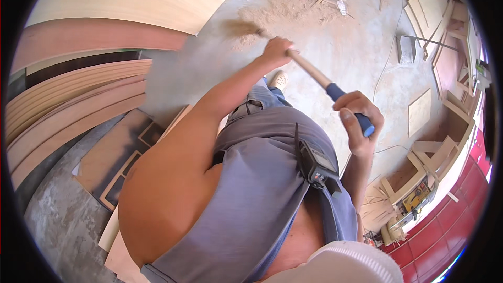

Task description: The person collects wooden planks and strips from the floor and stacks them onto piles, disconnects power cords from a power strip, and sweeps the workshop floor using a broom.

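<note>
A broom with a wooden handle (312, 68) and a blue grip at its upper end slants across in front of my body. My left hand (277, 53) is wrapped round the lower part of the handle, close above the bristles. My right hand (360, 118) is closed round the blue grip at the top end. The tan bristles (242, 28) are smeared by motion, low over the concrete floor. Right beside them spreads a heap of sawdust (285, 10) with thin wood scraps lying in it.
Stacked wood boards (84, 89) and large panels (131, 0) stand at the left. Along the right lie plywood offcuts (427, 8), wooden frames (445, 152) and a grey, dustpan-like metal piece (406, 50). A thin cable crosses the floor (361, 47). One shoe (280, 80) shows below me.
</note>
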The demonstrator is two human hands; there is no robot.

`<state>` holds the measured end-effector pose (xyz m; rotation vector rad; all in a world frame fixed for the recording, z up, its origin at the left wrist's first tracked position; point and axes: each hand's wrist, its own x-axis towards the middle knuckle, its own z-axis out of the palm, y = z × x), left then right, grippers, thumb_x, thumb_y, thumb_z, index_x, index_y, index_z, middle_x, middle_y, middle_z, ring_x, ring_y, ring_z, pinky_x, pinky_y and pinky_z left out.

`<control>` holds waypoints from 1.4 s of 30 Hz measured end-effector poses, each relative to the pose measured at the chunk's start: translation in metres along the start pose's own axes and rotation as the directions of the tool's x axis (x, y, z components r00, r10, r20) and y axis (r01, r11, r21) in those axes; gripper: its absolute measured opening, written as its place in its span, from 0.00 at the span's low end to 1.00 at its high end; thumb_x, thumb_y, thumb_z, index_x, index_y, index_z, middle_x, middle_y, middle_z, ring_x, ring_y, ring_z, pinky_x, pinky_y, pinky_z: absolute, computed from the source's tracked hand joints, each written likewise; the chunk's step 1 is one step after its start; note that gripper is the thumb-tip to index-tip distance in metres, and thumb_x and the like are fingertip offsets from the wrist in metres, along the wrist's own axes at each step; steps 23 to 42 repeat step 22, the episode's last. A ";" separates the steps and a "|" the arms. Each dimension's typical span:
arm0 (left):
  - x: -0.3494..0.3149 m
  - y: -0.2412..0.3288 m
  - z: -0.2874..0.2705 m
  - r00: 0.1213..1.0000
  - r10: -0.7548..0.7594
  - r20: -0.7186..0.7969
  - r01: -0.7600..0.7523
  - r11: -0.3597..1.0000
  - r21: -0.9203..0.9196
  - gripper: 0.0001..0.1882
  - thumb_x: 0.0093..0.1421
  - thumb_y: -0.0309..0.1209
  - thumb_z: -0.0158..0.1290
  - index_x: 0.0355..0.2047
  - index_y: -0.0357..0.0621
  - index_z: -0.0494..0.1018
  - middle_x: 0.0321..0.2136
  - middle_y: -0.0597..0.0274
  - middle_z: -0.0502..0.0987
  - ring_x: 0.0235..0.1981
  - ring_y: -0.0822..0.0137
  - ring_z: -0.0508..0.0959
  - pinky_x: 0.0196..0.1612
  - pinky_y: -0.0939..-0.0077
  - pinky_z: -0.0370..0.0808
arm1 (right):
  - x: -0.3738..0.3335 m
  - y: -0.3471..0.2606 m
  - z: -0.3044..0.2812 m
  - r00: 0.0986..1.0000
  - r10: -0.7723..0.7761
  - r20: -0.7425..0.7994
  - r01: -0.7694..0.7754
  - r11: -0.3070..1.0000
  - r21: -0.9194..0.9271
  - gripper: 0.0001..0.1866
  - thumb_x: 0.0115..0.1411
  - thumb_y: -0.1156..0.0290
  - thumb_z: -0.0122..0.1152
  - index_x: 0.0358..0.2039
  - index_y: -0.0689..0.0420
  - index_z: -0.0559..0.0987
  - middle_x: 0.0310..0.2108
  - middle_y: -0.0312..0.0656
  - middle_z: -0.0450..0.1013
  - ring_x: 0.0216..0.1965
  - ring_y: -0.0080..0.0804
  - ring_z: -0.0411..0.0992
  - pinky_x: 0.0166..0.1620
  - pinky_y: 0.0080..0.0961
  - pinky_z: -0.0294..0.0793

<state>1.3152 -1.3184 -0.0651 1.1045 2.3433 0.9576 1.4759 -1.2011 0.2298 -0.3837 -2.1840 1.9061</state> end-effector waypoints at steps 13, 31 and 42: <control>0.139 0.095 -0.001 0.938 0.343 -0.044 -0.344 0.938 -0.030 0.06 0.45 0.33 0.56 0.23 0.47 0.73 0.28 0.61 0.75 0.36 0.57 0.74 0.44 0.62 0.69 | 0.015 -0.050 -0.046 0.927 -0.297 -0.230 0.218 0.924 -0.315 0.12 0.51 0.68 0.56 0.19 0.61 0.67 0.20 0.54 0.69 0.21 0.28 0.64 0.25 0.21 0.60; 0.013 0.062 -0.081 0.890 0.383 0.246 -0.348 0.921 -0.174 0.11 0.41 0.35 0.62 0.24 0.45 0.74 0.29 0.57 0.76 0.40 0.60 0.74 0.54 0.63 0.64 | 0.018 -0.043 -0.088 0.879 -0.336 -0.337 0.284 0.939 -0.195 0.22 0.51 0.55 0.58 0.20 0.63 0.68 0.17 0.52 0.65 0.17 0.31 0.60 0.23 0.24 0.58; 0.013 0.062 -0.081 0.890 0.383 0.246 -0.348 0.921 -0.174 0.11 0.41 0.35 0.62 0.24 0.45 0.74 0.29 0.57 0.76 0.40 0.60 0.74 0.54 0.63 0.64 | 0.018 -0.043 -0.088 0.879 -0.336 -0.337 0.284 0.939 -0.195 0.22 0.51 0.55 0.58 0.20 0.63 0.68 0.17 0.52 0.65 0.17 0.31 0.60 0.23 0.24 0.58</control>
